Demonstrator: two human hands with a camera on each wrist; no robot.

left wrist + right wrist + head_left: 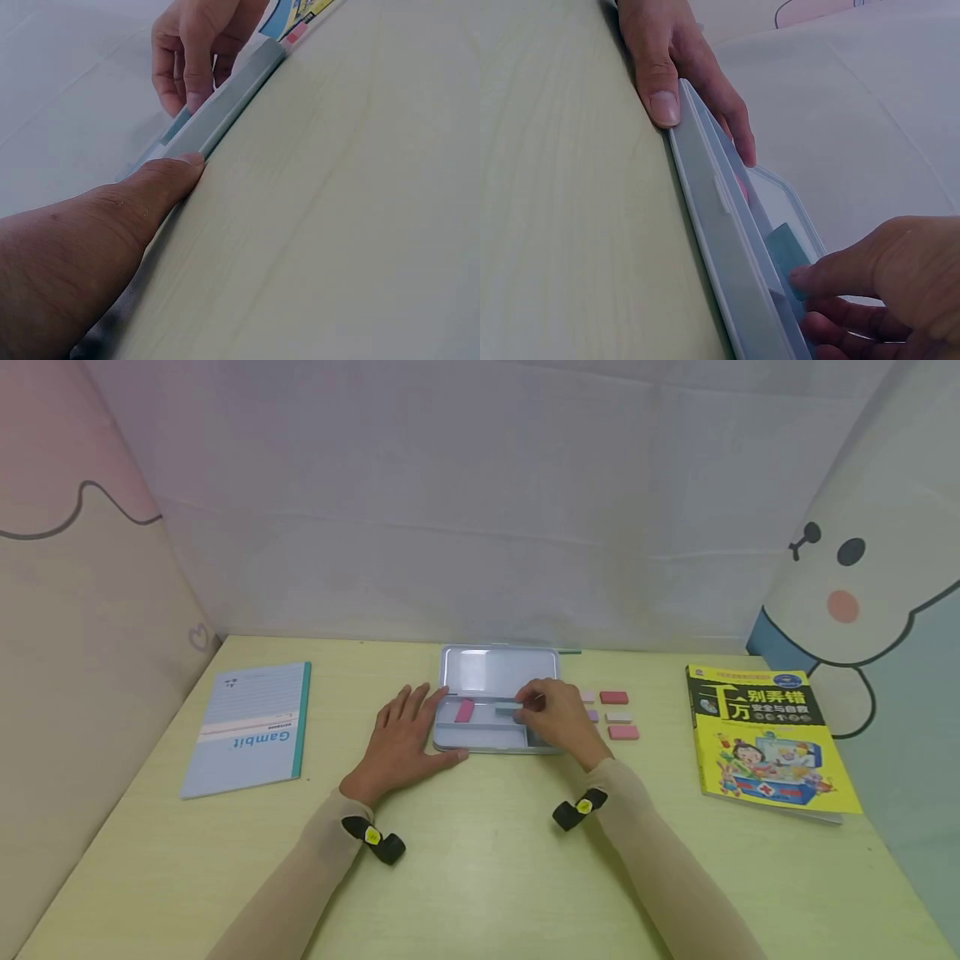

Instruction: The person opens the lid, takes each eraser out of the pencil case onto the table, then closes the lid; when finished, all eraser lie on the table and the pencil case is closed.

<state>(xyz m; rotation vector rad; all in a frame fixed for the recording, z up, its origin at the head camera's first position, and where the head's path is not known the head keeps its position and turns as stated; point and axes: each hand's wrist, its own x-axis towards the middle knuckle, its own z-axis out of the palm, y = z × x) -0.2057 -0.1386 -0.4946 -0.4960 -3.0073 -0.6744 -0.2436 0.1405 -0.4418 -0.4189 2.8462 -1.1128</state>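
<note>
Where the head view looks down on the yellow-green table (480, 860), we see an open grey tin case (495, 706) at centre frame. Our left hand (405, 739) lies flat against the case's left edge, fingers straight. Our right hand (555, 714) pinches a teal eraser (508, 709) over the case's middle, to the right of a pink eraser (465, 710) lying inside. Loose erasers (618, 716) sit just right of the case, a blue notebook (251, 727) at far left, a yellow book (765, 739) at far right.

From the left wrist view, we see the left thumb (161, 184) touching the case's (225, 112) near wall at centre, with the right hand (199, 49) at the top.

From the right wrist view, we see the right hand (877, 285) at lower right holding the teal eraser (787, 251) inside the case (720, 225), with the left hand (671, 67) at upper left.
</note>
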